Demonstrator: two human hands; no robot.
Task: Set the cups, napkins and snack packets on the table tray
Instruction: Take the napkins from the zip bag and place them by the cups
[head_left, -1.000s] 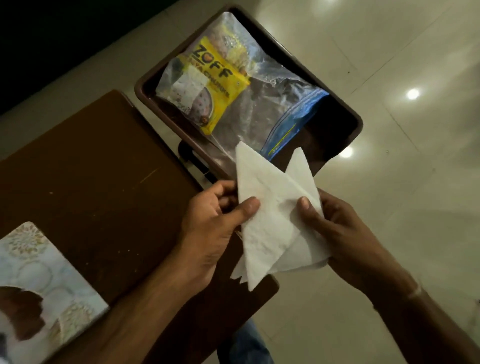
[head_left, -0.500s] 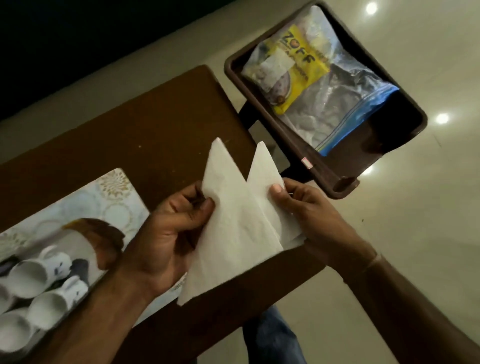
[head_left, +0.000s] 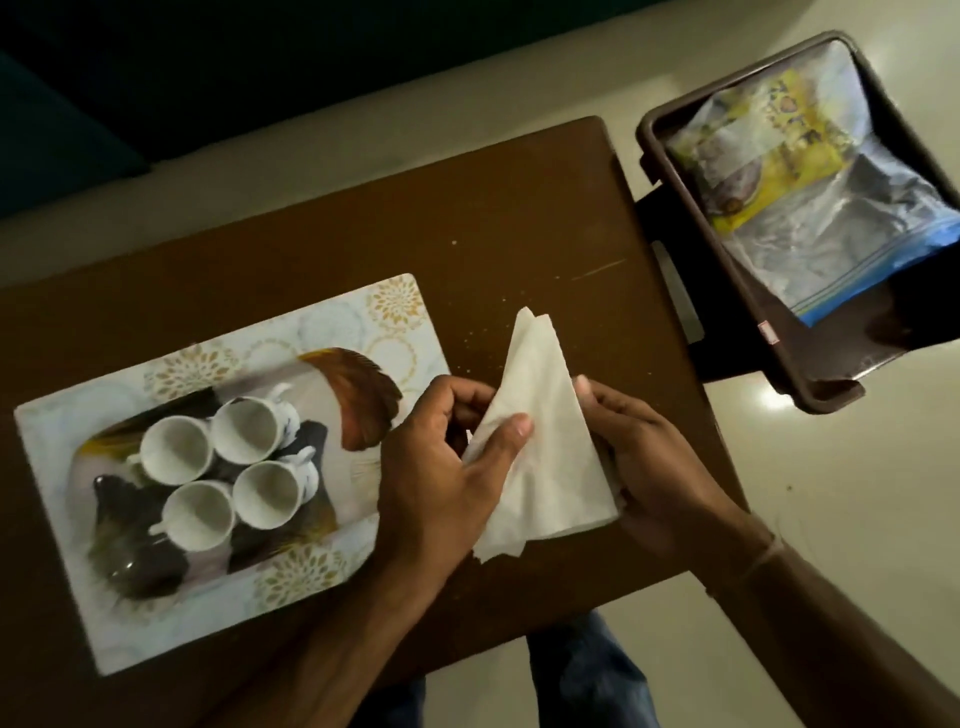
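**Folded napkins held beside the serving tray**

Head view. Both hands grasp the white triangular napkins (head_left: 540, 447) above the table (head_left: 467, 223), just right of the patterned tray (head_left: 395, 317): left hand (head_left: 441, 467) pinching with its thumb on top, right hand (head_left: 649, 462) supporting the far edge. Four cups (head_left: 228, 467) stand on the tray. The snack packets (head_left: 789, 156) lie in a brown bin (head_left: 675, 171), well right of the tray. Advice: square the stack, then lay it flat on the tray's bare right end, clear of the cups.

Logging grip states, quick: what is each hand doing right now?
Left hand: closed on the folded napkins, thumb pressed on top.
Right hand: closed on the same napkins, gripping their right edge.
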